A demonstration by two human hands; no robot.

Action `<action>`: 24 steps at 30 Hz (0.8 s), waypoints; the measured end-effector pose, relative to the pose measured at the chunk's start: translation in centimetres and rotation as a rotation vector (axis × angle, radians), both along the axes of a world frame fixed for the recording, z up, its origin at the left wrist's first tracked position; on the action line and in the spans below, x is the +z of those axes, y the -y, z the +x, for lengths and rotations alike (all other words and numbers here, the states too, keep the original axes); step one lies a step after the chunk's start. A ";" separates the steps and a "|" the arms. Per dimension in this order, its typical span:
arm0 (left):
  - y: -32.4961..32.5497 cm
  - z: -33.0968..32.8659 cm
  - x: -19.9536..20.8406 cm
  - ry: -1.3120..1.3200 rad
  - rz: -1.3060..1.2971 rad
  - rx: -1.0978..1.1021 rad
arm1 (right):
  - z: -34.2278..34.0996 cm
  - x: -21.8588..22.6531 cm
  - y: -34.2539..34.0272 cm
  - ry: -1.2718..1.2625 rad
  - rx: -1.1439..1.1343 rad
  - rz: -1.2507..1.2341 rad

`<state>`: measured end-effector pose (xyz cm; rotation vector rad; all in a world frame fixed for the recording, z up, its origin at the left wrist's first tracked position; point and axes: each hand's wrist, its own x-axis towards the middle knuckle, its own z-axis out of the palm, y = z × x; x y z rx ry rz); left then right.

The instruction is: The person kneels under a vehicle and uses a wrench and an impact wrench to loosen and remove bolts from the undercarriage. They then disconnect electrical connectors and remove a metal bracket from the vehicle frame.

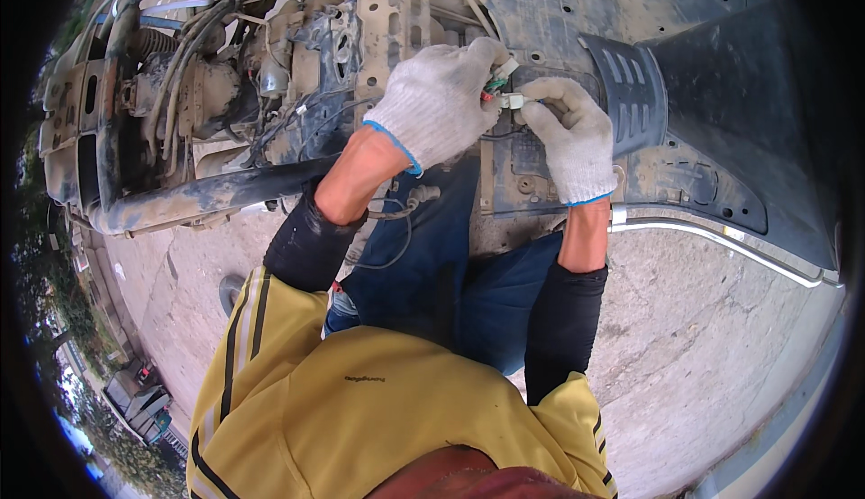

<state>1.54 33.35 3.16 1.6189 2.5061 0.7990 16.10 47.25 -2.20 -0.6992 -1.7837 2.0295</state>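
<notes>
Both my hands wear white knitted work gloves with blue cuffs, and they meet over the dusty metal floor panel of a stripped vehicle. My left hand point(440, 94) is closed on a small wire bundle, with red and green bits showing at its fingertips. Between the hands sits a small white plastic connector point(512, 101). The thumb and fingers of my right hand point(572, 130) pinch its right side. Another pale connector piece point(507, 68) shows beside the left fingertips. Whether the connector halves are joined is too small to tell.
On the left lies the open frame tube point(225, 188) around a dirty engine point(207, 94) with loose cables. A loose wire with a plug point(422, 195) hangs near my legs. To the right are a slotted black cover point(631, 94) and a chrome rail point(721, 233) above concrete ground point(676, 319).
</notes>
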 end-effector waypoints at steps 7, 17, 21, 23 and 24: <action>-0.2 -0.1 -0.4 -0.013 -0.014 0.010 | 0.0 0.9 0.1 0.081 0.006 0.097; -0.2 -0.2 -0.3 0.020 -0.125 0.018 | 0.4 -0.1 0.4 0.001 -0.040 0.327; -0.2 -0.3 -0.5 -0.009 -0.111 0.005 | 0.4 0.8 0.6 -0.051 -0.039 0.475; -0.2 -0.2 -0.5 -0.013 -0.099 0.003 | 0.4 0.9 0.6 -0.066 -0.040 0.562; -0.2 -0.2 -0.7 -0.021 -0.059 -0.006 | 0.3 0.7 0.6 -0.076 -0.044 0.592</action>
